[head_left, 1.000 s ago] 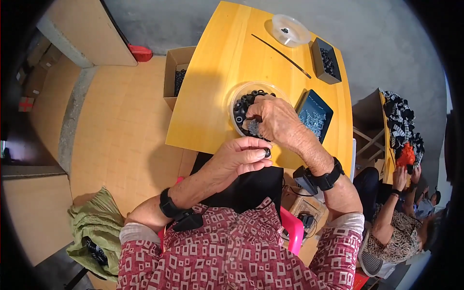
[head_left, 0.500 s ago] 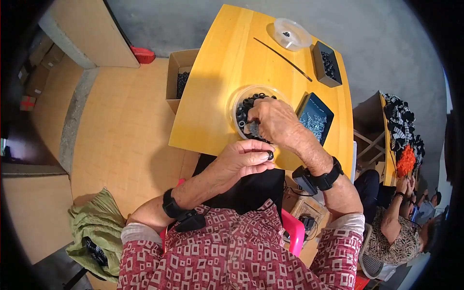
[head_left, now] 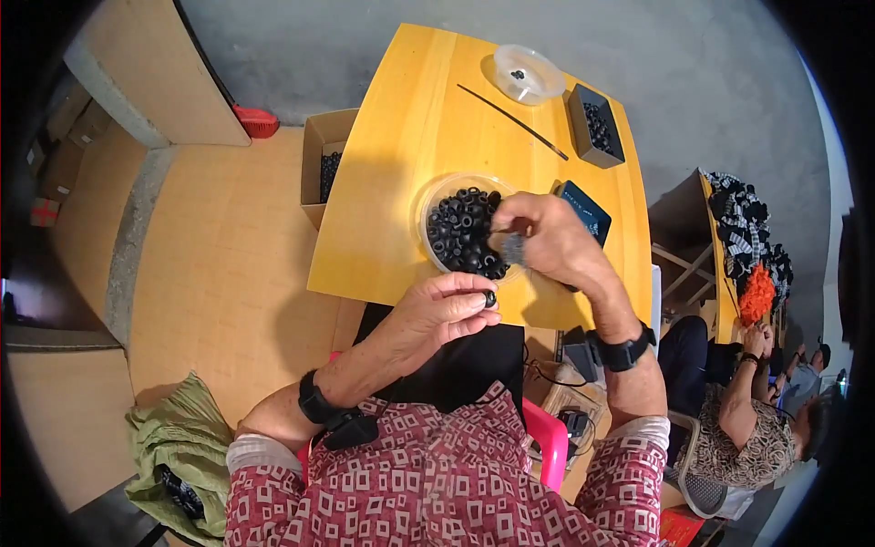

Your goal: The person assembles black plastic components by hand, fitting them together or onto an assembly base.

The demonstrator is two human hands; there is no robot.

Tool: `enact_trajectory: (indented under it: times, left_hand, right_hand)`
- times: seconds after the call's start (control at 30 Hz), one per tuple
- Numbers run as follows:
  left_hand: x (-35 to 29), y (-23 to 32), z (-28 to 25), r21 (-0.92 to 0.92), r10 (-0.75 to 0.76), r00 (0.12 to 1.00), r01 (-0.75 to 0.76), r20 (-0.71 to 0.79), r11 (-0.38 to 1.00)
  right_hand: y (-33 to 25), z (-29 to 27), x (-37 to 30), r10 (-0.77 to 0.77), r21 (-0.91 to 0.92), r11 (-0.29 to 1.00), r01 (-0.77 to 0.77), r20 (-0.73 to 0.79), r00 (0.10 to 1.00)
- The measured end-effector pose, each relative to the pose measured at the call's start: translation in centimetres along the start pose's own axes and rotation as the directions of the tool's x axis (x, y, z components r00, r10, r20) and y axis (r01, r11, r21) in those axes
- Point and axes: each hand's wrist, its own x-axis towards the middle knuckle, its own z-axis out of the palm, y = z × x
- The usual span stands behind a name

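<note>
A yellow wooden table stands in a room with a grey wall, and near its front edge sits a clear round bowl heaped with small black rings. Many of these are thick-walled and rounded, with holes showing and light glinting on their dark surfaces. The person's left hand, just in front of the bowl, pinches a black piece between thumb and fingers; it is small, rounded and shiny, partly covered by the fingertips. The right hand, above the bowl's right side, has its fingers closed around a grey, fuzzy-looking object, too blurred to identify. A dark tray lies partly hidden behind that hand.
</note>
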Motion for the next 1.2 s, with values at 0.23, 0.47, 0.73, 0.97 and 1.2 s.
enact_trajectory:
  times: [0.23, 0.47, 0.73, 0.97, 1.2]
  left_hand:
    - [0.5, -0.1, 1.6, -0.142, 0.110, 0.988, -0.095, 0.105, 0.985]
    - [0.4, -0.2, 2.7, -0.168, 0.115, 0.972, -0.081, 0.204, 0.983]
    - [0.4, -0.5, 4.5, -0.157, 0.130, 0.963, -0.094, 0.235, 0.983]
    - [0.7, -1.3, 5.0, -0.117, 0.121, 0.956, -0.093, 0.268, 0.989]
    - [0.3, -1.4, 5.4, -0.068, 0.117, 0.956, -0.102, 0.270, 0.992]
  right_hand:
    - [-1.3, -0.5, -5.5, -0.054, 0.117, 0.991, 0.066, -0.102, 0.993]
    - [-1.4, 0.2, -7.6, -0.112, 0.297, 0.942, 0.159, -0.168, 0.979]
    - [-0.8, 2.7, -8.9, 0.001, 0.614, 0.734, 0.291, -0.430, 0.903]
    - [0.1, 3.2, -11.0, 0.050, 0.618, 0.713, 0.332, -0.518, 0.854]
    - [0.9, 3.2, -11.7, 0.056, 0.790, 0.528, 0.312, -0.399, 0.915]
